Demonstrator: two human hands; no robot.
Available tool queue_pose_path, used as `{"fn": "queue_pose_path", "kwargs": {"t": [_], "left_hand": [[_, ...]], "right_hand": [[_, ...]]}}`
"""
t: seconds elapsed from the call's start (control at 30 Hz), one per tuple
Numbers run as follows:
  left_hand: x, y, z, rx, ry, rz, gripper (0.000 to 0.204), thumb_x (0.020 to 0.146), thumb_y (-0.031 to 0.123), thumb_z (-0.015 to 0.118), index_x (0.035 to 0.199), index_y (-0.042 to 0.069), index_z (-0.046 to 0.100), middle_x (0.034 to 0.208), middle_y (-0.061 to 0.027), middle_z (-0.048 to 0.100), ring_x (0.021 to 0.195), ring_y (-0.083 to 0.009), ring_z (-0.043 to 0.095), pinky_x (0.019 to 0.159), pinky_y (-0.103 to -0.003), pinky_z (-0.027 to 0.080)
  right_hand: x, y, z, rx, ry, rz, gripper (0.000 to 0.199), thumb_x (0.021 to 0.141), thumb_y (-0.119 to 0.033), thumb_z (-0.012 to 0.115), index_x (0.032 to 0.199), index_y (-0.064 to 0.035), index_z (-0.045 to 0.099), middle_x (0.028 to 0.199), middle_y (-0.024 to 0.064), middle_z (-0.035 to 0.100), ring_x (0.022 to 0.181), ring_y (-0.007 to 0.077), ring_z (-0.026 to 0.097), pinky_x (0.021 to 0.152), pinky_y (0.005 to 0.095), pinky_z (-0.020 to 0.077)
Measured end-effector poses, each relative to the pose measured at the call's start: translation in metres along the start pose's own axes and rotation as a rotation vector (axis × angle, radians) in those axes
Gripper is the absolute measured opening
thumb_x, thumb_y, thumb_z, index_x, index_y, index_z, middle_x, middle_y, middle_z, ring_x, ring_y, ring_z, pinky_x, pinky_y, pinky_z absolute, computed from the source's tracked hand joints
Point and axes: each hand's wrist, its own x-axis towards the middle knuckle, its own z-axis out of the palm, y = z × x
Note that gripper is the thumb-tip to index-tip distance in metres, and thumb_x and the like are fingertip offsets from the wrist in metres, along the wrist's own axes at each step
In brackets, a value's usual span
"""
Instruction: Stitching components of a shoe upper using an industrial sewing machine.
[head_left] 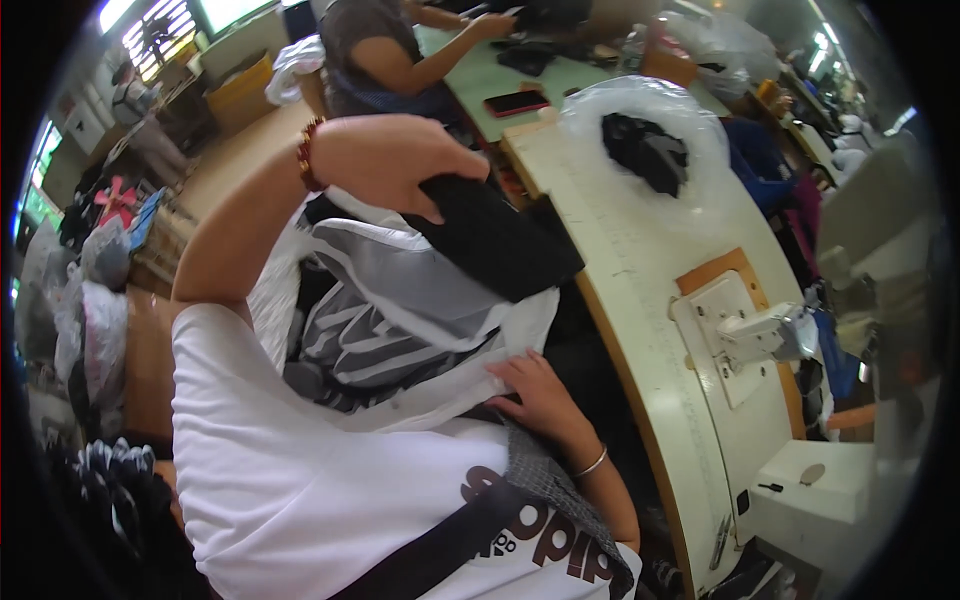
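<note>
My left hand (395,165), a beaded bracelet at its wrist, is closed on a black fabric piece (500,238), which hangs flat between the hand and the table edge. Below it, a large white bag (440,398) gapes in front of my body. Inside lie several grey fabric pieces (375,345) with pale edges, partly overlapping. My right hand (535,393), with a bangle on the wrist, grips the near right rim of the bag between thumb and fingers. The depth of the bag is hidden.
A pale sewing table (640,330) runs along my right, carrying a sewing machine (755,335) and a clear plastic bag (590,115) with black pieces (645,155). Beyond, a seated person (375,50) works at a green table (465,85) with a phone (516,103). Wrapped bundles (100,330) stand left.
</note>
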Motion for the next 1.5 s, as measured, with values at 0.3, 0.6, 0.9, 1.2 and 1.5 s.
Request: {"fn": "queue_pose_path", "kwargs": {"t": [0.3, 0.6, 0.9, 1.2, 1.5], "left_hand": [[0.129, 0.086, -0.034, 0.01, 0.247, 0.608, 0.046, 0.073, 0.011, 0.083, 0.114, 0.007, 0.064, 0.093, -0.0141, 0.069, 0.091, -0.0388, 0.068, 0.077, -0.047, 0.053], [0.219, 0.177, 0.029, 0.322, 0.848, 1.009, 0.019, 0.075, 0.019, 0.071, 0.089, 0.012, 0.06, 0.081, -0.0008, 0.058, 0.08, -0.0164, 0.065, 0.065, -0.031, 0.053], [0.227, 0.231, 0.097, 0.15, 0.739, 1.477, 0.019, 0.075, 0.02, 0.067, 0.091, 0.012, 0.061, 0.084, 0.0014, 0.058, 0.078, -0.0131, 0.06, 0.061, -0.027, 0.048], [0.255, 0.219, 0.169, -0.703, 0.402, 0.73, 0.041, 0.097, 0.035, 0.074, 0.12, 0.002, 0.067, 0.11, -0.0157, 0.069, 0.1, -0.0362, 0.068, 0.094, -0.044, 0.054], [0.29, 0.25, 0.15, -1.009, -0.069, 0.961, 0.028, 0.093, 0.023, 0.083, 0.098, 0.001, 0.066, 0.088, -0.0093, 0.074, 0.084, -0.0178, 0.073, 0.076, -0.034, 0.056]], "right_hand": [[-0.094, -0.011, -0.052, 0.805, 0.659, 0.216, 0.06, 0.097, -0.015, 0.072, 0.149, 0.0021, 0.049, 0.147, 0.0166, 0.059, 0.133, 0.0254, 0.059, 0.115, 0.0396, 0.0447], [-0.232, -0.059, -0.034, 0.696, 1.265, 0.372, 0.05, 0.096, -0.01, 0.074, 0.138, 0.0093, 0.057, 0.132, 0.0195, 0.066, 0.129, 0.0267, 0.061, 0.112, 0.0418, 0.0444], [-0.246, -0.04, -0.017, 0.75, 2.106, 0.21, 0.035, 0.103, -0.001, 0.059, 0.138, 0.0037, 0.058, 0.133, 0.0148, 0.068, 0.124, 0.0245, 0.064, 0.112, 0.0396, 0.0505], [-0.225, -0.117, -0.068, 0.385, 1.774, 0.651, 0.034, 0.098, -0.007, 0.07, 0.129, 0.0065, 0.065, 0.12, 0.0156, 0.073, 0.109, 0.0209, 0.071, 0.099, 0.034, 0.0558], [-0.244, -0.095, -0.04, -0.381, 1.905, 0.633, 0.043, 0.092, -0.011, 0.076, 0.131, 0.0003, 0.061, 0.132, 0.0275, 0.063, 0.119, 0.0383, 0.065, 0.101, 0.0458, 0.0538]]}}
